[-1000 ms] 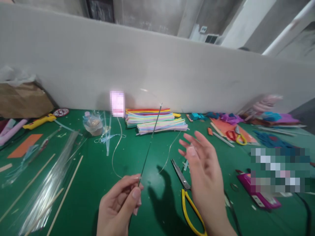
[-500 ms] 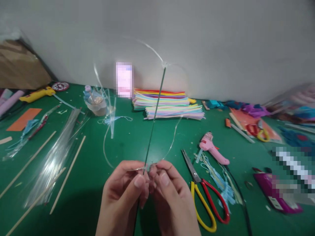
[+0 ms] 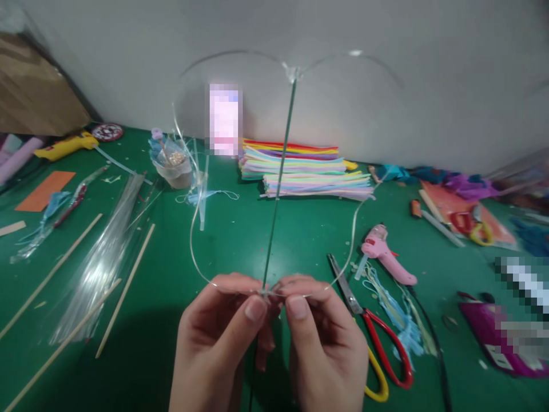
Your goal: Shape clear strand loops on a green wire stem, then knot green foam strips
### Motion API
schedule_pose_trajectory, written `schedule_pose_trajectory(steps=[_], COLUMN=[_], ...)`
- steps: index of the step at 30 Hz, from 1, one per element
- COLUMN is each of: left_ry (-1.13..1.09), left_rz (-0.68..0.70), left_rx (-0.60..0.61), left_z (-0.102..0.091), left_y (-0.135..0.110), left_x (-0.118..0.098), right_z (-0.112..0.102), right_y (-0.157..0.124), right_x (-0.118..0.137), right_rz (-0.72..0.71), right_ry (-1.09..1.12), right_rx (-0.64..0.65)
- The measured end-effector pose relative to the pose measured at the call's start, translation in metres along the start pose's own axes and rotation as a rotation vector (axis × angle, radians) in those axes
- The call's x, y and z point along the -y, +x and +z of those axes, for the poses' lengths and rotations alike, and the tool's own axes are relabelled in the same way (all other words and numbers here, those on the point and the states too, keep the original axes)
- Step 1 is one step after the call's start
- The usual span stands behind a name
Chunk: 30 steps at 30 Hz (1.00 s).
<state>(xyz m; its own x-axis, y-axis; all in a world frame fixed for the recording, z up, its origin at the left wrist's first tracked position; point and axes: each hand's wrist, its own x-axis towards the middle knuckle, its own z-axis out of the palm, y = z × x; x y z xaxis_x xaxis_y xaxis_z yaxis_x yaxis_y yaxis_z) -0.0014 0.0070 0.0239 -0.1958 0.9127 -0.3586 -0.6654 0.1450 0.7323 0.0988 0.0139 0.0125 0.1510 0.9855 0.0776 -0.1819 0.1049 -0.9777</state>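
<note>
One green rod (image 3: 279,183) leaning, left grip (image 3: 214,343) pinching it at lower centre of frame; right grip (image 3: 328,343) pinching clear strand (image 3: 353,234) alongside.

Dim overall. Glare along clear plastic strip bundle (image 3: 100,260); shadow low on flat green tabletop (image 3: 141,343); upright pink-white rectangle (image 3: 223,117) glowing, pixelated; right edge blurred.

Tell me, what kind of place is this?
It looks like a craft table, maybe in a workshop. You can see a pink glue gun, scissors with red and yellow handles, and bundles of colourful strips.
</note>
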Motion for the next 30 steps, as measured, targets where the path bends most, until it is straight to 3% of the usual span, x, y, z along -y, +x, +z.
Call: schedule_pose_trajectory(steps=[10,17,23,30], left_ry=[0.053,0.103,0.103,0.081], left_rz=[0.011,0.056,0.113,0.145], left_rx=[0.060,0.105,0.075,0.114], left_z=[-0.0069,-0.0071,-0.0052,-0.0053], left_y=[0.0031,-0.0013,-0.0024,-0.0007], left_x=[0.0046,0.0067,0.0060,0.0077], right_z=[0.0050,0.0071,0.0028,0.0028], right_y=[-0.0023,0.0008,-0.0017,0.0001], right_x=[-0.0032,-0.0030,-0.0070,-0.0075], right_rz=[-0.081,-0.232,-0.183,-0.062], right_ry=[-0.086,-0.088,-0.091,0.085], right_rx=[0.005,-0.078,-0.012,-0.022])
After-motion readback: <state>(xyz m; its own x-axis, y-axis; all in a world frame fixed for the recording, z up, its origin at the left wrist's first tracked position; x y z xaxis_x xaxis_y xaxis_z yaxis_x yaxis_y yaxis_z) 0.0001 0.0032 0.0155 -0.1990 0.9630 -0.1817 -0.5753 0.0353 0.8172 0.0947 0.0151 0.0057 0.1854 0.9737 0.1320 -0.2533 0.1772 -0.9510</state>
